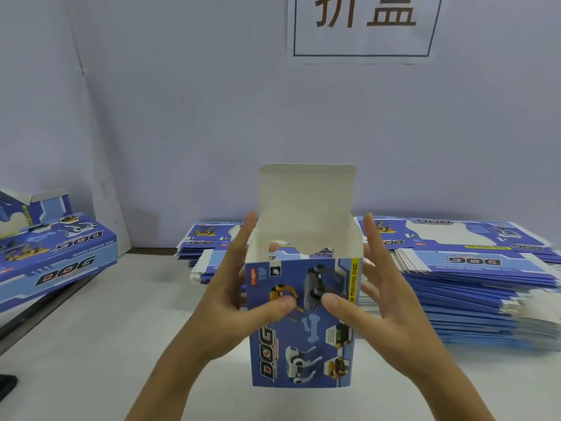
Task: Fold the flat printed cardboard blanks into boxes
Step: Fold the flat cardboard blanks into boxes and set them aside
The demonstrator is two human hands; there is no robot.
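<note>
A blue printed cardboard box [303, 344] with dog pictures stands upright in the middle, just above the white table [121, 329]. Its top is open and the white lid flap [306, 196] sticks straight up at the back. My left hand [224, 305] holds the box's left side, with the thumb on the front face and one fingertip showing inside the opening. On the right side is my right hand [385, 308], its thumb pressing the front face and its fingers stretched up along the side wall.
A tall stack of flat blanks [473, 287] lies at the right behind the box, and a smaller stack [206, 247] sits at the back centre. Folded boxes [57, 256] lie at the left. A wall with a paper sign [364, 25] closes off the back.
</note>
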